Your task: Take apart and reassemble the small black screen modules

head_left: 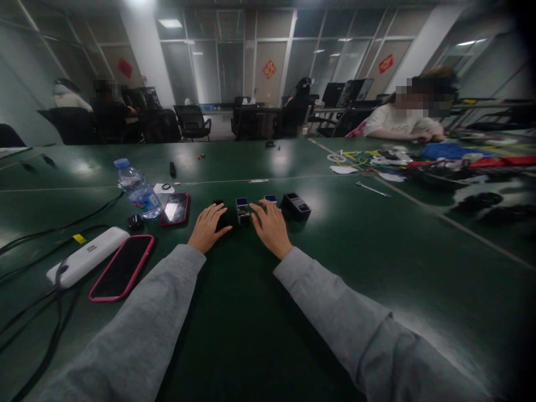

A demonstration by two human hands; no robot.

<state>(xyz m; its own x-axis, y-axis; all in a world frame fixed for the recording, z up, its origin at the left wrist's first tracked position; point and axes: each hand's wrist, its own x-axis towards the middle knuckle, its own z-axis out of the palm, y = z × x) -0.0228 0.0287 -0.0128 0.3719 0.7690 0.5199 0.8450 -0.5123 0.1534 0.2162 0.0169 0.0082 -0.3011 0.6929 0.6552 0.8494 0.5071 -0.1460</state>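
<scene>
My left hand (208,228) rests low over the green table, its thumb spread from the fingers. A dark object (218,202), mostly hidden, lies beside its fingertips; whether they touch it I cannot tell. Between my hands stands a small electronic module (242,211) with a blue-grey screen and a bare circuit board below. My right hand (271,228) is open, fingers spread, its thumb close to that module. Behind its fingers shows a second small screen (270,198), the rest covered. Just to the right sits a black box-shaped device (297,206) with a grey face.
On the left are a water bottle (140,190), a red-edged phone (175,209), a pink-cased phone (122,268), a white power strip (90,257) and black cables. A wrench (372,190) and piled cables (364,158) lie right. A person (404,120) sits across the table.
</scene>
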